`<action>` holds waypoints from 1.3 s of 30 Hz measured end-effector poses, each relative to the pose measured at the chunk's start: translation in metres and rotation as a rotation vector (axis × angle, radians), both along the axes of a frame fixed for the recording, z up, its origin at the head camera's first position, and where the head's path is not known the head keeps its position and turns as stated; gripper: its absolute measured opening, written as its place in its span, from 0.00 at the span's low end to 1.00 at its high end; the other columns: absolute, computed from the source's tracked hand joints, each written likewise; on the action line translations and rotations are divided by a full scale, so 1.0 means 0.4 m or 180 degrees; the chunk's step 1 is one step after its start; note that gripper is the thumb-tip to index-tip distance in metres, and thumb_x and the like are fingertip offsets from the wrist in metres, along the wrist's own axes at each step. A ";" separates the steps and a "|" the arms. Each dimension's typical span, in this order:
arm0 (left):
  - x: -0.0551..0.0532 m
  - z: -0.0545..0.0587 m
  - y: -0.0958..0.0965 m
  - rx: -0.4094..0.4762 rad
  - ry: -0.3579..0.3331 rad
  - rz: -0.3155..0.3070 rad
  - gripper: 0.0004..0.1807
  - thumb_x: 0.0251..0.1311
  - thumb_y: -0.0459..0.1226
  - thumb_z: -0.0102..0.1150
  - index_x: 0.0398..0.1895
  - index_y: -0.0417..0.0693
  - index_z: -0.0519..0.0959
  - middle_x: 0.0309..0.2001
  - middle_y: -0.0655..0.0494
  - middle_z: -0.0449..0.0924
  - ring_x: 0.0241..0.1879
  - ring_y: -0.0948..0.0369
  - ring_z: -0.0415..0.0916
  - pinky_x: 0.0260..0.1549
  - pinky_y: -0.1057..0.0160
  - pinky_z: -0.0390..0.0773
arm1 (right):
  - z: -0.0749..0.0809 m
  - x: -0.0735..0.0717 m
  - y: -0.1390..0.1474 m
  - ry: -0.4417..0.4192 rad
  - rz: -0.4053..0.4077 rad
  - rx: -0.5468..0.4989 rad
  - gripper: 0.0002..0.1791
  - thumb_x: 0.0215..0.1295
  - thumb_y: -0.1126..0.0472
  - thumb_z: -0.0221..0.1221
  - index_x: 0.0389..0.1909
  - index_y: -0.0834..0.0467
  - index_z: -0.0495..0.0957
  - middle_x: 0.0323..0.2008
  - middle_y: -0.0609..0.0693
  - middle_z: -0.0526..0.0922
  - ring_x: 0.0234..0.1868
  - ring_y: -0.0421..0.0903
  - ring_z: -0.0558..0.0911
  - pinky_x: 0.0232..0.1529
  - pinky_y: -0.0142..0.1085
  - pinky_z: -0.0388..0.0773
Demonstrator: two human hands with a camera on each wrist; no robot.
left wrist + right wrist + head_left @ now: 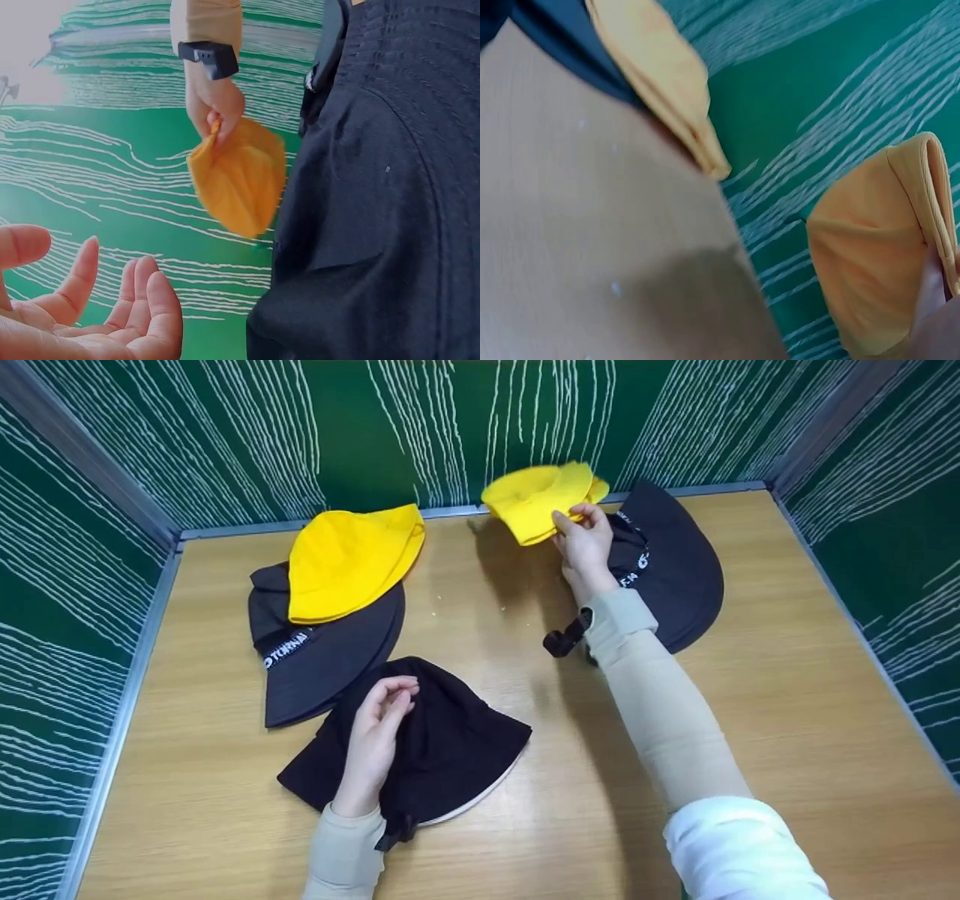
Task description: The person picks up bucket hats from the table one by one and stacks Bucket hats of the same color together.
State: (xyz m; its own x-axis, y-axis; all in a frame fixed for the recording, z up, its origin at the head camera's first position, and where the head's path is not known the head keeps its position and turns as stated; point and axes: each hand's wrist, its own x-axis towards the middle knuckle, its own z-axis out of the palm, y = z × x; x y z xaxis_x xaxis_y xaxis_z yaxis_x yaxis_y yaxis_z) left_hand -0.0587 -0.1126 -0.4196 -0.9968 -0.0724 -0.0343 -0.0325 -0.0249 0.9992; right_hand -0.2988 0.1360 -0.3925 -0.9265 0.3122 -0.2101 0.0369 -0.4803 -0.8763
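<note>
My right hand (587, 544) pinches a small yellow hat (536, 502) by its edge, holding it up near the back wall. In the right wrist view the yellow hat (870, 247) hangs crown outward from the fingers. Just beside that hand lies a dark brimmed hat (679, 562) with white lettering on its band. My left hand (379, 735) hovers over a black bucket hat (450, 735), fingers loosely bent and holding nothing. The left wrist view shows the left hand (97, 315) with fingers apart, next to the black fabric (375, 187).
At the left, a yellow bucket hat (352, 562) lies on top of a dark brimmed hat (337, 660) with lettering. Green walls (480, 427) with white streaks enclose the wooden table (787, 660) on the left, right and back.
</note>
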 end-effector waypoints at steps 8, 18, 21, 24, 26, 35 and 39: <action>-0.023 0.021 0.029 0.0150 0.0046 -0.0110 0.14 0.67 0.29 0.44 0.51 0.24 0.68 0.51 0.34 0.71 0.50 0.59 0.74 0.49 0.67 0.73 | 0.021 0.153 -0.043 0.0735 -0.0097 -0.0051 0.15 0.57 0.81 0.54 0.29 0.58 0.66 0.29 0.49 0.68 0.23 0.40 0.69 0.21 0.27 0.67; -0.040 0.034 0.119 0.0372 -0.0119 -0.0438 0.21 0.70 0.34 0.41 0.59 0.26 0.63 0.51 0.35 0.73 0.49 0.57 0.74 0.50 0.58 0.76 | -0.040 0.427 -0.111 0.1012 -0.0139 0.0340 0.16 0.50 0.82 0.57 0.30 0.58 0.70 0.29 0.48 0.70 0.27 0.39 0.70 0.29 0.26 0.71; -0.037 0.038 0.144 0.0582 -0.0193 -0.0506 0.22 0.71 0.35 0.43 0.61 0.26 0.61 0.51 0.37 0.74 0.45 0.64 0.74 0.47 0.60 0.78 | -0.061 0.478 -0.133 0.1128 -0.0053 0.0273 0.16 0.50 0.82 0.56 0.31 0.58 0.70 0.29 0.47 0.71 0.28 0.38 0.71 0.31 0.25 0.72; -0.034 0.038 0.160 0.0711 -0.0248 -0.0493 0.22 0.69 0.33 0.47 0.61 0.29 0.60 0.53 0.37 0.73 0.42 0.65 0.76 0.42 0.63 0.80 | -0.078 0.505 -0.149 0.1251 0.0075 0.0163 0.16 0.52 0.80 0.58 0.33 0.57 0.70 0.31 0.47 0.72 0.30 0.37 0.73 0.33 0.25 0.74; -0.033 0.035 0.165 0.0704 -0.0236 -0.0447 0.22 0.68 0.31 0.48 0.62 0.30 0.59 0.54 0.37 0.73 0.42 0.64 0.76 0.41 0.63 0.81 | -0.086 0.512 -0.155 0.1304 0.0158 0.0086 0.16 0.53 0.79 0.59 0.35 0.57 0.69 0.33 0.47 0.72 0.32 0.38 0.75 0.36 0.25 0.76; -0.033 0.035 0.155 0.0516 -0.0061 -0.0283 0.19 0.66 0.27 0.49 0.58 0.29 0.64 0.48 0.37 0.76 0.37 0.63 0.78 0.36 0.63 0.82 | -0.092 0.518 -0.131 0.1221 0.0715 0.0017 0.33 0.58 0.75 0.57 0.58 0.57 0.52 0.47 0.51 0.79 0.42 0.43 0.83 0.43 0.33 0.81; -0.030 0.052 0.146 0.0521 -0.0041 -0.0249 0.18 0.65 0.27 0.50 0.57 0.29 0.65 0.46 0.39 0.78 0.36 0.62 0.79 0.36 0.63 0.82 | -0.110 0.528 -0.099 0.1479 0.1070 -0.0011 0.28 0.65 0.67 0.53 0.61 0.53 0.51 0.37 0.47 0.82 0.30 0.41 0.84 0.32 0.33 0.82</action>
State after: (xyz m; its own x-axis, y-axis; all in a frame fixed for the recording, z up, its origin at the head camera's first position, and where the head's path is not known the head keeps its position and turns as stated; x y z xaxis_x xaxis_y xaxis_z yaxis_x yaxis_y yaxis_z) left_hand -0.0709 -0.0543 -0.3986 -0.9986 0.0129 -0.0519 -0.0534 -0.1841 0.9815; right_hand -0.0877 0.0962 -0.4365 -0.9701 -0.0156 0.2423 -0.2005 -0.5117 -0.8354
